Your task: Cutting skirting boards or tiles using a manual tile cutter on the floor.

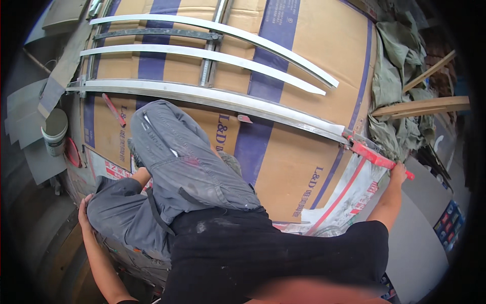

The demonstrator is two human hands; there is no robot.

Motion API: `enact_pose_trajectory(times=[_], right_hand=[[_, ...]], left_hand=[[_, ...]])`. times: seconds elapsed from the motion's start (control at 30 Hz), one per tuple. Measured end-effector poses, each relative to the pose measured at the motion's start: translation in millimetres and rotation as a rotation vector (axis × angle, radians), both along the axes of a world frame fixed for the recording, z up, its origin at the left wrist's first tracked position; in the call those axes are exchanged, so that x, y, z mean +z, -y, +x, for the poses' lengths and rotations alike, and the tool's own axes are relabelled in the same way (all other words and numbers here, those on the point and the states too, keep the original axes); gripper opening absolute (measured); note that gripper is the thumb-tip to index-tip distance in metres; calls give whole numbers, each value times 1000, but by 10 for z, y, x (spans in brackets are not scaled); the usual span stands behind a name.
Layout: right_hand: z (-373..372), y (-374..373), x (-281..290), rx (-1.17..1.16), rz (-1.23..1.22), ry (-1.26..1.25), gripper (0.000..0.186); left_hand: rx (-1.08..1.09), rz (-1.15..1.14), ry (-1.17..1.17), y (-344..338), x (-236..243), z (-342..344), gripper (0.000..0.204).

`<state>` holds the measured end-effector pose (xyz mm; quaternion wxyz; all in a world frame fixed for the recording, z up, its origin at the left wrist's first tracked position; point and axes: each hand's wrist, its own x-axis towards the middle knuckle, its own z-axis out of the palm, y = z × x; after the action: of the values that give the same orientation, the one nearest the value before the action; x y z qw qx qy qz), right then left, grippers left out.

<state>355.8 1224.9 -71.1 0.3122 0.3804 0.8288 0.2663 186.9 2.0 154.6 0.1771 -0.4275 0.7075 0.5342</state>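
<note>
I sit on flattened cardboard (pixel 304 76) with my legs in grey trousers folded in front of me. My right hand (pixel 398 173) reaches out to the right and grips the handle of a red clamp (pixel 372 154) fixed on the end of a long curved metal rail (pixel 212 99). My left hand (pixel 84 213) rests flat at my left side, against my grey trouser leg, holding nothing. Two more curved metal strips (pixel 212 55) lie farther away on the cardboard.
A white bucket (pixel 54 131) stands at the left by grey sheet pieces. Crumpled green cloth (pixel 400 71) and wooden battens (pixel 422 106) lie at the right. A red tool (pixel 114 110) lies on the cardboard near my knee.
</note>
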Motion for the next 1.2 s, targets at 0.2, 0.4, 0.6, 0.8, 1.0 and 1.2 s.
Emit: enact_pose_trajectory(times=[0.2,0.4,0.6,0.8,1.0,1.2], right_hand=[[35,-89,-157,-4,3,30,27],[13,55,-197,22,12,19,26],[31,213,-79,173,-40,-39,26],[-435,977,-117,195,-160,66,28],[-1193,2492,94,264,-342,-68,25],[-1923,3925,76,364,-611,-159,37]], left_hand=[[12,-79,-109,-83,19,68,58],[-60,-269,-182,-377,68,19,54],[-101,-486,-239,-689,95,-52,47],[-102,-420,-289,-669,69,79,45],[-24,-424,-371,-386,79,480,39],[122,-484,-416,-209,-14,802,34]])
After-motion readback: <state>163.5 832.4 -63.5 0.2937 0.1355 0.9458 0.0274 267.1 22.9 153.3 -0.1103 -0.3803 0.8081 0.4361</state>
